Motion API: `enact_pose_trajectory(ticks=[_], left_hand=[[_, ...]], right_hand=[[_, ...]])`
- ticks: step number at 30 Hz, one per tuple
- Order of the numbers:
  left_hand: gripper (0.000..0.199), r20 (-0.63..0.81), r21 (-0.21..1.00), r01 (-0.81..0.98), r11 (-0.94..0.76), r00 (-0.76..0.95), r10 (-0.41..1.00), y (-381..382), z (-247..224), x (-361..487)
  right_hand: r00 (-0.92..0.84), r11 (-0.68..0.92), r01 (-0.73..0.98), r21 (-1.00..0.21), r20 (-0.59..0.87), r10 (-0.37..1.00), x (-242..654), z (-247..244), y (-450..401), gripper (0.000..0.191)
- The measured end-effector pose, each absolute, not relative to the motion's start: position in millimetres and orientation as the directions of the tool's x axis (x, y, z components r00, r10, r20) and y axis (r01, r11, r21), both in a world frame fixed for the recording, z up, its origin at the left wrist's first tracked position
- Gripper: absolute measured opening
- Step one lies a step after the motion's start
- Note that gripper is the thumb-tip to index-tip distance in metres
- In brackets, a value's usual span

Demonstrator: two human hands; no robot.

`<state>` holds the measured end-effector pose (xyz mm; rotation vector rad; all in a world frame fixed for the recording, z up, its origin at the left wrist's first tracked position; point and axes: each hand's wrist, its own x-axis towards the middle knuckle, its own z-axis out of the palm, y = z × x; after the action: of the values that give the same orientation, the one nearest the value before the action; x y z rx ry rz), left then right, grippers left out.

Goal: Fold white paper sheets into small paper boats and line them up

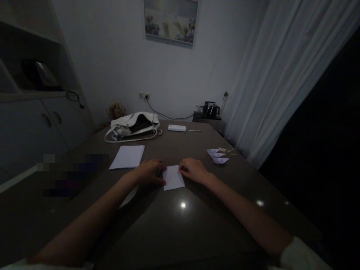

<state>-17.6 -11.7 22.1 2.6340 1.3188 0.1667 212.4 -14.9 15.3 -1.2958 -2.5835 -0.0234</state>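
A small squarish piece of white paper [173, 178], apparently folded, lies on the dark table in front of me. My left hand [150, 171] holds its left side, with the thumb at the near left corner and the fingers at the far left corner. At the far right corner, my right hand [194, 169] has the paper's edge between curled fingers and thumb. Several folded white paper boats [219, 160] rest close together to the right. Left of my left hand is a stack of white paper sheets [128, 156].
On the far side of the table [180, 232] stand a white handbag [135, 125] and a white power bank [177, 128] with a short cable. Small pale scraps [225, 150] lie beside the boats. A sheer curtain [261, 75] hangs along the right.
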Motion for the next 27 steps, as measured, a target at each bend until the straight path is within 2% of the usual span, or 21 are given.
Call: enact_pose_trajectory(ticks=[10, 17, 19, 23, 25, 27], left_hand=[[0.055, 0.013, 0.196, 0.762, -0.617, 0.627, 0.779, -11, 23, -16], [0.053, 0.005, 0.208, 0.747, -0.631, 0.645, 0.764, -12, 24, -18], [0.054, 0.007, 0.229, 0.733, -0.641, 0.657, 0.754, -12, 22, -20], [0.048, 0.025, 0.297, 0.665, -0.685, 0.712, 0.702, -9, 18, -23], [0.040, 0.046, 0.344, 0.618, -0.707, 0.741, 0.670, -9, 18, -23], [0.037, 0.060, 0.378, 0.592, -0.712, 0.752, 0.657, -11, 18, -22]], right_hand=[[-0.456, 0.476, 0.879, -0.025, 0.246, 0.855, 203, 7, -1, 0.018], [-0.409, 0.426, 0.904, -0.030, 0.229, 0.884, 187, 7, 14, 0.023], [-0.469, 0.496, 0.866, -0.070, 0.233, 0.852, 190, 7, 14, 0.024], [-0.692, 0.745, 0.636, -0.200, 0.279, 0.666, 213, 5, 5, 0.038], [-0.723, 0.782, 0.575, -0.241, 0.297, 0.623, 225, 4, -2, 0.038], [-0.708, 0.770, 0.571, -0.284, 0.304, 0.637, 233, 4, -9, 0.030]])
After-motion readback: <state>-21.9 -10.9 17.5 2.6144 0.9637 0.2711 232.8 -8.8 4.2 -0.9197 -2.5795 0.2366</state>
